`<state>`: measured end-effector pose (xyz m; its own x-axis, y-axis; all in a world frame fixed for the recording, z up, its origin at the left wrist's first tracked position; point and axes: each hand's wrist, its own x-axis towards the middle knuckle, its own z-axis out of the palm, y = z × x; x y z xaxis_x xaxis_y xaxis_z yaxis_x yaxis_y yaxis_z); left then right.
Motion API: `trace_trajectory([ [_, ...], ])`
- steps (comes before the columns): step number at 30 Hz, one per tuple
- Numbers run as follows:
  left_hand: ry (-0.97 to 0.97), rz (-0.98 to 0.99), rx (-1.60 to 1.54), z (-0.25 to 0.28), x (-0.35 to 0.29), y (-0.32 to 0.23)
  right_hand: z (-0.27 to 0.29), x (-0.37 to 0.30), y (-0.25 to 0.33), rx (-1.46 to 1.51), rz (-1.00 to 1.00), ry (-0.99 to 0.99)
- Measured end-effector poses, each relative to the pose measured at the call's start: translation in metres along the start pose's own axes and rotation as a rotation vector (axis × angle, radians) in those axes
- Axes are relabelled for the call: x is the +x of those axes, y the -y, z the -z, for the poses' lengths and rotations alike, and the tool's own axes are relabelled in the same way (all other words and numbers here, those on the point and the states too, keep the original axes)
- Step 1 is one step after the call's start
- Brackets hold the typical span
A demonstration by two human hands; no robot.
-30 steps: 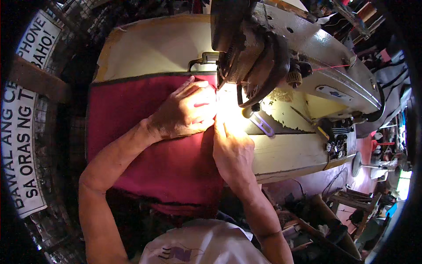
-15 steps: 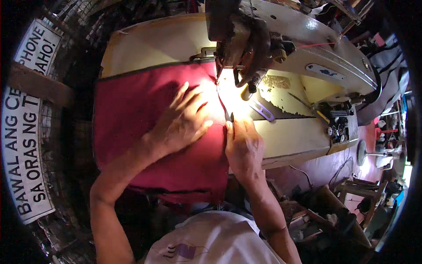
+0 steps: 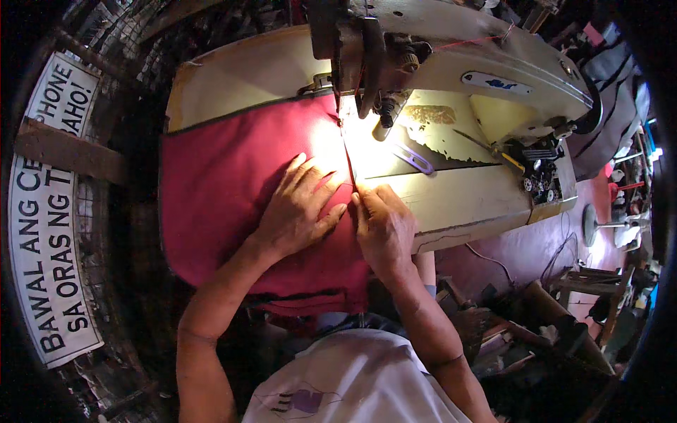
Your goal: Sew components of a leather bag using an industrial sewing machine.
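A wide red fabric piece (image 3: 218, 169) with a dark far edge lies over the bed of a sewing machine (image 3: 437, 63), its right edge running up to the brightly lit needle area. My left hand (image 3: 300, 204) rests flat on the cloth, fingers spread, left of that edge. Close beside it, my right hand (image 3: 386, 225) is closed on the cloth's right edge, thumb against curled fingers. The near part of the fabric hangs toward my lap. Glare hides details by the needle.
On the machine bed right of the needle lie a purple handled tool (image 3: 415, 159) and a thin yellow-handled tool (image 3: 509, 162). Several bobbins (image 3: 539, 189) sit at the bed's right end. Wood scraps (image 3: 564, 331) clutter the lower right; a lettered sign (image 3: 53, 261) hangs left.
The view has shifted, so the machine sits slightly further left and higher. My left hand has slid a little toward me on the cloth. My right hand keeps its grip at the edge.
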<state>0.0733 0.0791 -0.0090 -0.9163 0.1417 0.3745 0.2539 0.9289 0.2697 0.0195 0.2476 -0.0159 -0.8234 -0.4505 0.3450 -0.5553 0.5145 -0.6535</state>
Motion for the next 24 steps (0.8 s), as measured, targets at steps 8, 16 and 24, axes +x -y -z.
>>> trace_trajectory([
  [8,0.016,-0.035,0.006,0.005,0.008,0.010,-0.002,-0.004,0.001,-0.224,0.186,0.067],
  [16,0.014,-0.112,-0.063,0.006,0.019,0.018,0.008,0.001,0.009,-0.316,0.271,0.156],
  [24,0.040,-0.115,-0.067,0.006,0.020,0.022,0.009,0.007,0.007,-0.372,0.283,0.252],
])
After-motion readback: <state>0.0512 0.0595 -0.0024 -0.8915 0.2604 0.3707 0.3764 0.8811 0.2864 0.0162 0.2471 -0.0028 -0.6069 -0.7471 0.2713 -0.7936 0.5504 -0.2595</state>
